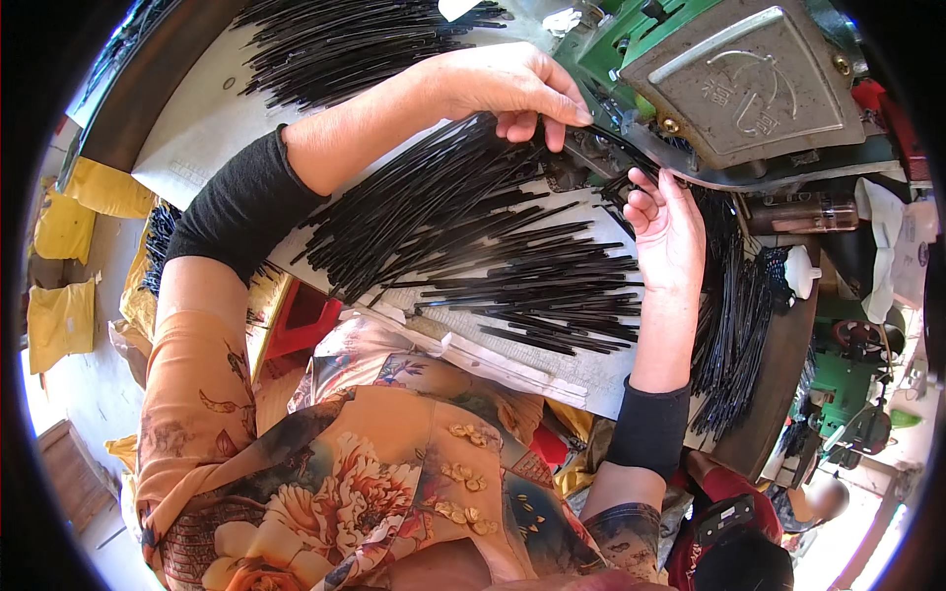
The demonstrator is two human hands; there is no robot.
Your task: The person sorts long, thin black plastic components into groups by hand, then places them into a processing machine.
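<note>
A thin black umbrella rib (pixel 627 148) spans my two hands at the working edge of a green machine (pixel 641 44). My left hand (pixel 512 89) reaches across from the left, thumb and forefinger pinched on the rib's far end. Closer to the machine's right side, my right hand (pixel 672 229) pinches the other end between thumb and fingers, palm turned up. Beneath my left forearm lies a thick bundle of black ribs (pixel 394 212). A looser pile of ribs (pixel 542 286) is spread between my arms. Fingers and machine parts partly hide the rib's middle.
The machine's grey metal cover (pixel 739 89) bears a raised umbrella shape. More ribs lie at the far left (pixel 335 44) and hang together right of my wrist (pixel 734 325). A brown bottle (pixel 803 212) stands at the right. Another person (pixel 724 522) sits at lower right.
</note>
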